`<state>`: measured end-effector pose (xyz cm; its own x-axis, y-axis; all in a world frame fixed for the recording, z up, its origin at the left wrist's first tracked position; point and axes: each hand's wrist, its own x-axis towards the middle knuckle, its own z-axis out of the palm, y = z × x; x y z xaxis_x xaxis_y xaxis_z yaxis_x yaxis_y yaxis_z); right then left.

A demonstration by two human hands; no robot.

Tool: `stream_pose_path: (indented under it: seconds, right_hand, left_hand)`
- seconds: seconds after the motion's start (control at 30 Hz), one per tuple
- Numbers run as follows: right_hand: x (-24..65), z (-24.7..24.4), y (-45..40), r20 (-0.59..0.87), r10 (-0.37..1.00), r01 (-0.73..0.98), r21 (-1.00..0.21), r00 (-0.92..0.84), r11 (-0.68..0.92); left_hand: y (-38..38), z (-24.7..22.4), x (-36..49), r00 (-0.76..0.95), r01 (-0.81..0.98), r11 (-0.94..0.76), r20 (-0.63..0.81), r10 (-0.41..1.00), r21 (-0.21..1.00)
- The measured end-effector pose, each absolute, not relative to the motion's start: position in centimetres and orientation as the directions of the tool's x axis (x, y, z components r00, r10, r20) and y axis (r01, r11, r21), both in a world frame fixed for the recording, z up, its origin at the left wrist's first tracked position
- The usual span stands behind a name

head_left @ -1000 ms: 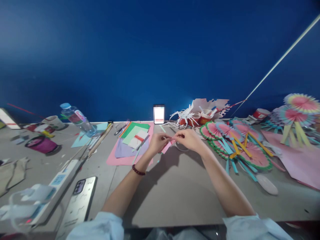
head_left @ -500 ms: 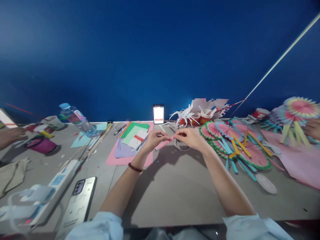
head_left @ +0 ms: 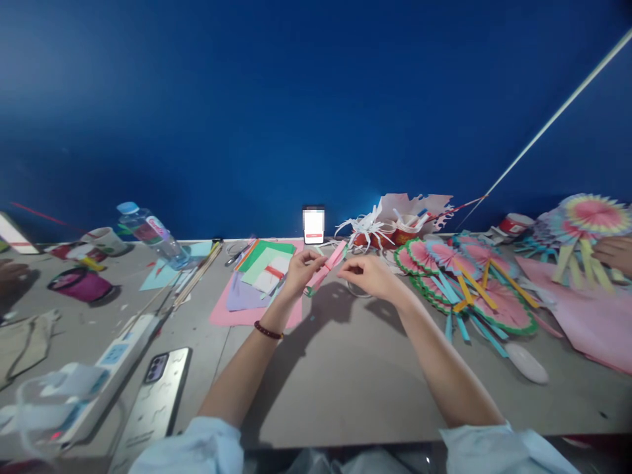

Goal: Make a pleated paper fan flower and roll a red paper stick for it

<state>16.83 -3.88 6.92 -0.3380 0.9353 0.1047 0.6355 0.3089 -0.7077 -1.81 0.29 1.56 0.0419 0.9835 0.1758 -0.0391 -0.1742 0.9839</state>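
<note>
My left hand (head_left: 302, 273) pinches a narrow folded strip of pink paper (head_left: 338, 255) with green at its ends. The strip slants up to the right, above the table. A red band or tie seems to cross its middle, though blur hides the detail. Just right of the paper is my right hand (head_left: 371, 276), thumb and fingertips pressed together; whatever they hold, if anything, is too small to make out. Under that hand a ring-shaped item (head_left: 359, 291) shows in part. Left of my hands lie stacked coloured sheets (head_left: 251, 289).
A lit phone (head_left: 314, 225) leans against the blue wall. Pleated paper fans (head_left: 474, 276) and a white mouse (head_left: 527, 363) lie right. On the left are a bottle (head_left: 153, 234), a power strip (head_left: 111, 368) and another phone (head_left: 155, 395). Other people's hands show at both side edges.
My right hand has come away from the pink paper. The strip has tilted up in my left hand and shows more fully. At far left, another person's hand has drawn back.
</note>
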Motion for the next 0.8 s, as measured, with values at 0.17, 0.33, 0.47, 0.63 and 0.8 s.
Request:
stream_pose_path:
  seconds: [0.17, 0.33, 0.47, 0.63, 0.8]
  right_hand:
    - [15.8, 6.3, -4.0, 0.132, 0.932, 0.578, -0.752, -0.337, 0.315]
    - [15.4, 5.9, -4.2, 0.197, 0.913, 0.544, -0.751, -0.358, 0.375]
    - [15.4, 5.7, -4.0, 0.193, 0.893, 0.549, -0.73, -0.407, 0.408]
    - [15.6, 5.6, -3.8, 0.159, 0.89, 0.561, -0.725, -0.427, 0.399]
    - [15.6, 5.8, -3.8, 0.14, 0.897, 0.576, -0.722, -0.419, 0.382]
  left_hand:
    - [0.0, 1.4, -1.3, -0.015, 0.042, -0.231, 0.231, 0.973, 0.972]
    - [-0.2, 1.3, -1.2, -0.006, 0.034, -0.216, 0.216, 0.976, 0.976]
    - [-0.2, 1.1, -1.1, 0.007, -0.009, -0.202, 0.202, 0.979, 0.979]
    - [0.0, 1.3, -1.2, 0.057, -0.153, -0.14, 0.15, 0.987, 0.978]
    - [-0.5, 1.6, -1.1, 0.086, -0.201, -0.088, 0.107, 0.991, 0.976]
